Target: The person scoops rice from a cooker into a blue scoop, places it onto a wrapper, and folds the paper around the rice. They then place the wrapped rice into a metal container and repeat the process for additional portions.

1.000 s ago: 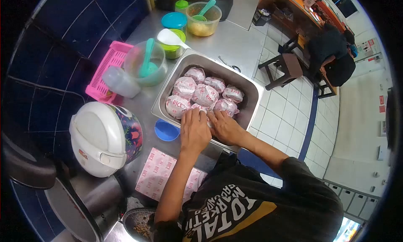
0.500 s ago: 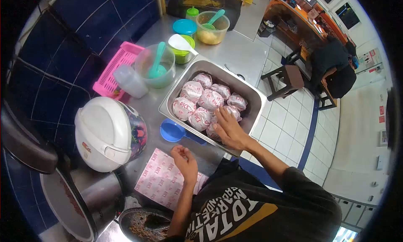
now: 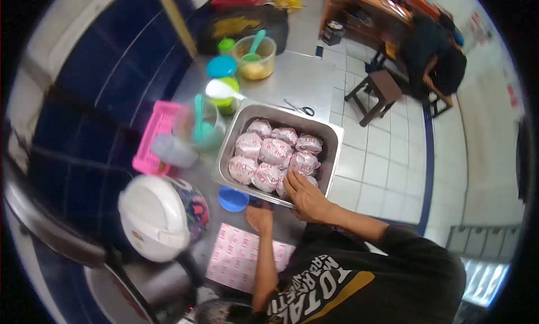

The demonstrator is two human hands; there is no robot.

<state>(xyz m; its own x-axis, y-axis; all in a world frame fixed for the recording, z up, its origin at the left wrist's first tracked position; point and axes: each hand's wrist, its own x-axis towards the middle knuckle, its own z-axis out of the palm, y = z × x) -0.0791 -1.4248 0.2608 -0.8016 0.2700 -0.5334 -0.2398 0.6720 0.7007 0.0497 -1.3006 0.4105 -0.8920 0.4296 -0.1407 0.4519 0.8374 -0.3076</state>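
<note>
A steel pan (image 3: 336, 155) holds several round packets (image 3: 276, 151) wrapped in white paper with red "RICE" print. My right hand (image 3: 306, 197) reaches over the pan's near rim. Its fingers bend down around a wrapped packet (image 3: 310, 181) at the near side, partly covering it. Just outside that rim, my left hand (image 3: 259, 218) is at the dark handle of a blue scoop (image 3: 233, 199). The fingers of this hand are hidden and blurred, so its grip cannot be made out. Printed wrapping paper (image 3: 236, 259) lies beside my left forearm.
Left of the pan are a white rice cooker (image 3: 154, 217), a pink basket (image 3: 150, 141) and a clear tub (image 3: 216, 130) with a teal spoon. Behind stand lidded containers (image 3: 222, 67), a white paddle (image 3: 222, 90) and scissors (image 3: 306, 110). A stool (image 3: 379, 91) and another person (image 3: 429, 51) are beyond the counter.
My left hand has moved from above the wrapping paper to the scoop's handle. My right hand has shifted toward the near rim, its fingers more bent. The view has tilted.
</note>
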